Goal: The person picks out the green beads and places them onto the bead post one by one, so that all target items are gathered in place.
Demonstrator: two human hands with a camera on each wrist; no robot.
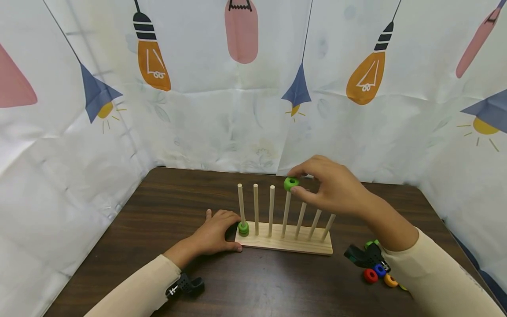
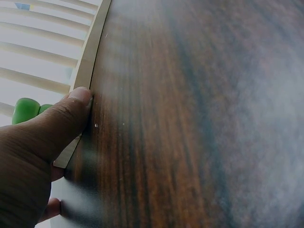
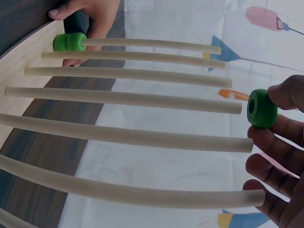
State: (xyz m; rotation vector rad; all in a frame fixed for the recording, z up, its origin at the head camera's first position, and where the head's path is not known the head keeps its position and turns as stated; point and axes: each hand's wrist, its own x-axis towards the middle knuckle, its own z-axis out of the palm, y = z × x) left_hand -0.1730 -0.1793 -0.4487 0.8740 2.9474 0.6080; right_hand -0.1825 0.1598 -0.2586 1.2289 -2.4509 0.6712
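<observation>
A wooden peg board (image 1: 285, 248) with a row of several upright pegs stands on the table. My left hand (image 1: 215, 233) grips its left end, with the thumb (image 2: 78, 97) along the front edge. Two green beads (image 1: 243, 229) sit stacked at the foot of the leftmost peg, close to that hand. Between thumb and index finger, my right hand (image 1: 336, 185) pinches another green bead (image 3: 266, 109). This bead is at the top of the fourth peg from the left; in the right wrist view a small gap separates it from the peg's tip (image 3: 235, 108).
Loose beads lie on the dark table (image 1: 285, 290) at the right, among them a red bead (image 1: 370, 276), a blue bead (image 1: 379, 270) and an orange bead (image 1: 390, 281). My right sleeve (image 1: 428, 268) partly covers them. A printed cloth (image 1: 237, 119) hangs behind the table.
</observation>
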